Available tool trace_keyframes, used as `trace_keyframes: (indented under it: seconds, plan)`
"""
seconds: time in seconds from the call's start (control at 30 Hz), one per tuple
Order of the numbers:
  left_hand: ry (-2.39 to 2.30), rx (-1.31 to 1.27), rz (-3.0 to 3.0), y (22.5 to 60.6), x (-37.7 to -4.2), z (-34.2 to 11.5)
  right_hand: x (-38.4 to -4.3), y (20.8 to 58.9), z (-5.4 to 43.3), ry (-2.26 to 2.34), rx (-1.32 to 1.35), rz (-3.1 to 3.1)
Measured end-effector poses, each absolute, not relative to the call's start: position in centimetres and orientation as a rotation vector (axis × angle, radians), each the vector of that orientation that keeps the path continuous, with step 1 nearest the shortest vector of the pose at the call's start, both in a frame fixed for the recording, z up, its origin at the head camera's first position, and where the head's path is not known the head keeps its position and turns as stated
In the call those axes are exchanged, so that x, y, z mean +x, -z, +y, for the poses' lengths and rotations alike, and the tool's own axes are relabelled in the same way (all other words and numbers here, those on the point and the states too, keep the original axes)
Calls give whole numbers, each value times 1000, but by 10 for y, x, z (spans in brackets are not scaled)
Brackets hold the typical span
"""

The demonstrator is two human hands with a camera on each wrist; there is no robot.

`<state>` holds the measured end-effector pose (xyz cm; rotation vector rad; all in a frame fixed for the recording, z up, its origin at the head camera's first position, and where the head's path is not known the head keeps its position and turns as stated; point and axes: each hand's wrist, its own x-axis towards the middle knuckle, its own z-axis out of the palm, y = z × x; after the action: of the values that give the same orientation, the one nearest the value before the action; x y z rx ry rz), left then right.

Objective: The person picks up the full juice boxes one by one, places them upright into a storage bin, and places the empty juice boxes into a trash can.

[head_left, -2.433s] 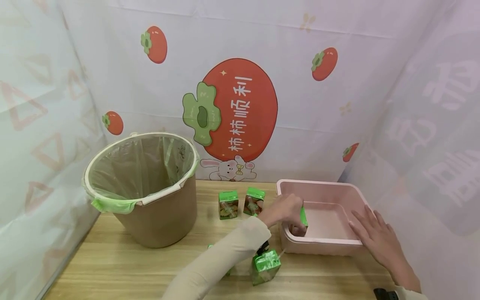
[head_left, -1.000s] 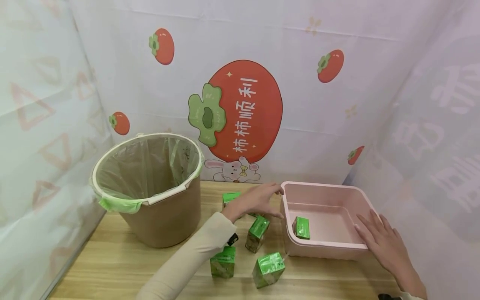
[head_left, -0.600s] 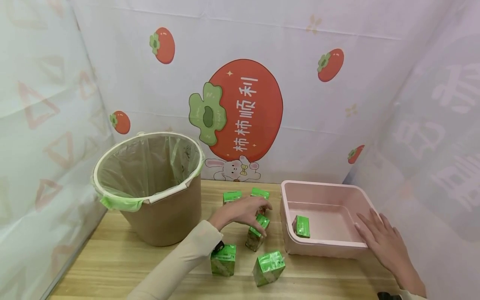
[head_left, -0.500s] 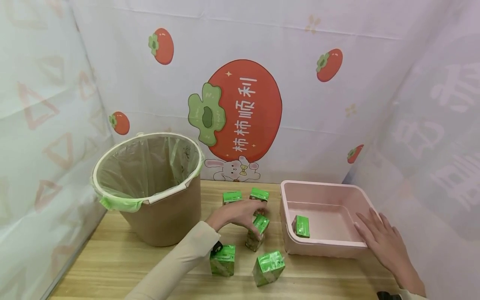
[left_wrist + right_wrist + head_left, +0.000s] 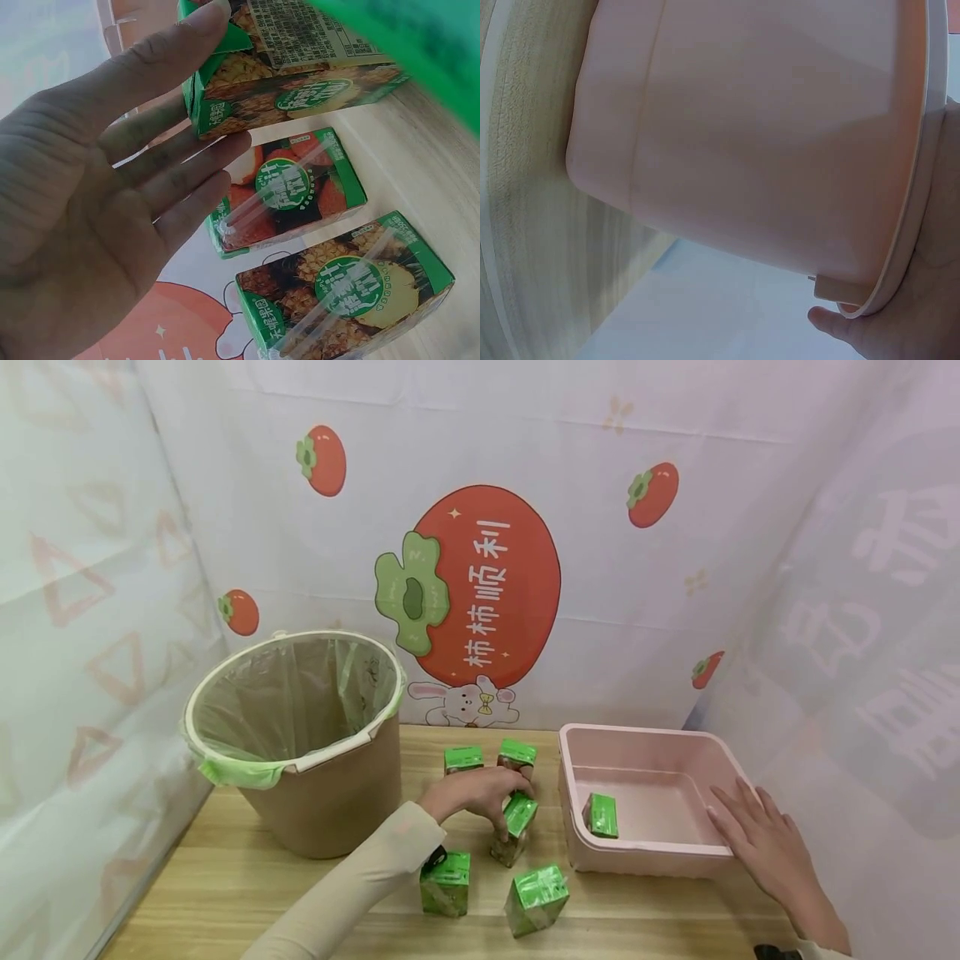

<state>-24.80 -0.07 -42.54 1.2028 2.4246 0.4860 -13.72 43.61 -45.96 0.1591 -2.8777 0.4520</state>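
Note:
My left hand [image 5: 474,793] pinches a green-topped juice box [image 5: 521,816] standing on the table, thumb on one side and fingers on the other. Pineapple pictures cover that juice box [image 5: 300,94] in the left wrist view. Beyond it are a strawberry juice box [image 5: 289,187] and another pineapple one [image 5: 349,289], each with a straw on its side. My right hand [image 5: 772,852] rests on the right rim of a pink basin [image 5: 652,846], fingers fairly straight. One juice box [image 5: 602,816] is inside the basin, at its near left corner.
A brown bin [image 5: 322,802] with a clear liner stands at the left. Two more juice boxes, one at the front left [image 5: 446,885] and one at the front middle [image 5: 537,900], stand on the wooden table [image 5: 247,893]. Printed cloth walls [image 5: 600,635] enclose the back and sides.
My left hand has let go of a juice box in the basin, come back left over the rim and closed on the middle juice box. The right hand stays on the rim.

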Motion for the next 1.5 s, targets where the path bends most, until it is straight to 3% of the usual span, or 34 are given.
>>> trace_keyframes:
  seconds: [0.33, 0.9, 1.17, 1.5]
  plan:
    - [-406, 1284, 2465, 419, -248, 6, -140, 461, 436, -464, 166, -2876]
    - [-835, 1343, 2454, 348, -267, 18, -142, 457, 437, -441, 153, -2896]
    - [-915, 1426, 2508, 324, -262, 60, -140, 456, 438, -439, 179, -2873]
    - [-686, 1478, 2648, 338, -255, 139, -136, 464, 437, -426, 173, -2870]
